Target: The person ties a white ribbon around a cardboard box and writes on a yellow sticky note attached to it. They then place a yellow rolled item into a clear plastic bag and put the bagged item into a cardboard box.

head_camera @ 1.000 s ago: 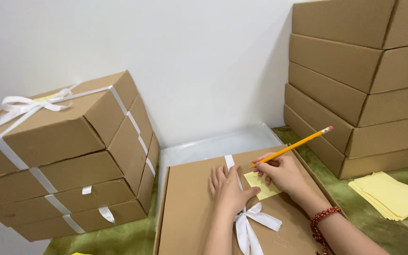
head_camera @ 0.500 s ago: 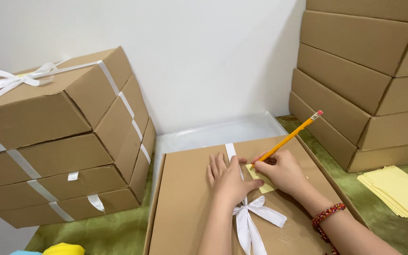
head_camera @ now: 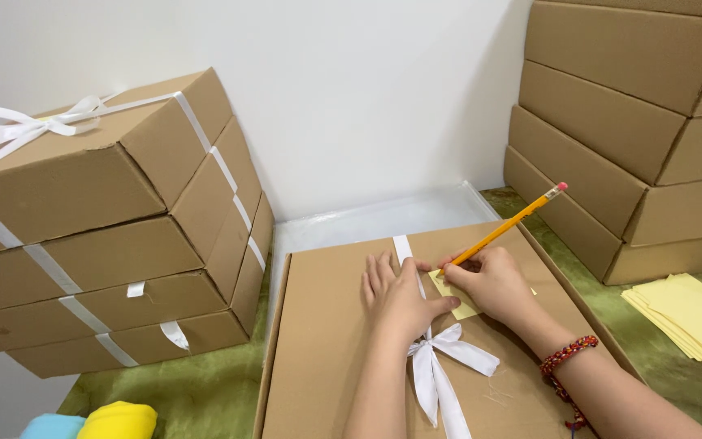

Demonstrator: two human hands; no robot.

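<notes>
A flat brown cardboard box [head_camera: 327, 341] lies in front of me, tied with a white ribbon [head_camera: 440, 366] that ends in a bow. My left hand [head_camera: 396, 297] rests flat on the lid, its thumb pinning a small yellow note [head_camera: 452, 294] beside the ribbon. My right hand [head_camera: 493, 280] grips a yellow pencil [head_camera: 509, 223] with a pink eraser, its tip down on the note. A red beaded bracelet [head_camera: 566, 358] circles my right wrist.
A stack of ribbon-tied cardboard boxes [head_camera: 115, 228] stands at the left. Plain cardboard boxes [head_camera: 635, 138] are stacked at the right, with a pile of yellow paper sheets [head_camera: 688, 317] before them. A clear plastic sheet [head_camera: 375, 219] lies by the white wall. Green carpet [head_camera: 188, 390] covers the floor.
The view has shifted a little to the right and down. Both hands stay on the box lid, with the pencil still on the yellow note.
</notes>
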